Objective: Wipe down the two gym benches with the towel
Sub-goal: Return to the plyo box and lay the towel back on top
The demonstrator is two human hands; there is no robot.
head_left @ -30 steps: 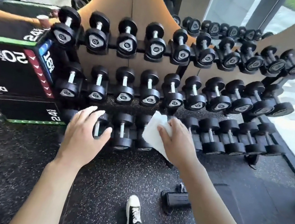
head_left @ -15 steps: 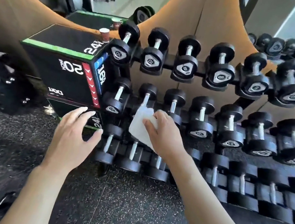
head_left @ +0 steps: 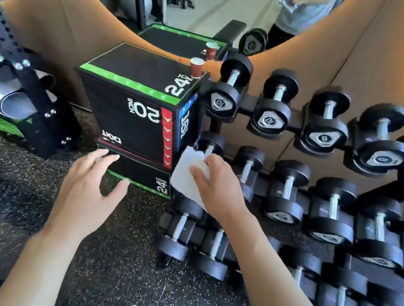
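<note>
White, folded, rumpled towel (head_left: 187,177), pinched in right hand (head_left: 219,187), lower edge hidden behind wrist. At nine o'clock, left hand (head_left: 85,189) spread, empty. Benches not identifiable.

Single head camera looks forward and down, close to dumbbell rack (head_left: 303,148)

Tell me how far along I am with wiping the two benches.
Nothing shows as wiped yet. In hand: your right hand grips the white towel by the dumbbell rack, and your left hand hovers open. No bench is within reach; the only padded edge that might be one sits beyond the plyo box. Both benches remain.
</note>
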